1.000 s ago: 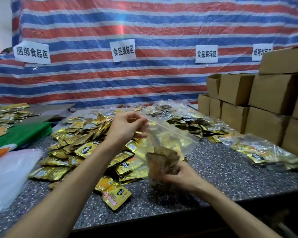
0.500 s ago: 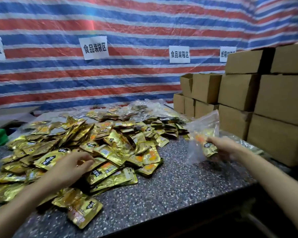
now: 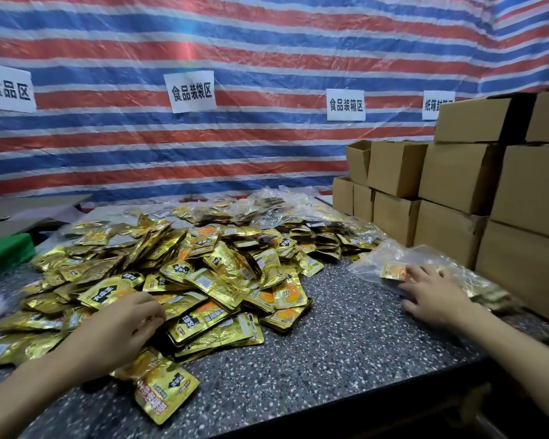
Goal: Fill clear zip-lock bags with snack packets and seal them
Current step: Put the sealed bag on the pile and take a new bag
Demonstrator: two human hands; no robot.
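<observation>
Right hand (image 3: 435, 296), fingers spread, presses the packed zip-lock bag (image 3: 381, 263) flat at three o'clock beside the cartons (image 3: 457, 185), probably parking it for boxing. Left hand (image 3: 121, 324) curls over the snack packets (image 3: 203, 274) at nine o'clock; I cannot tell whether it grips any.

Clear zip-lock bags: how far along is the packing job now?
Looks done: several filled clear plastic bags lie at the back of the speckled stone table, and another filled bag lies by the brown cardboard boxes under the open right hand. In hand: the left hand is on the pile of loose gold foil snack packets; a grip is not clear. Left: that large pile is unbagged.
</observation>
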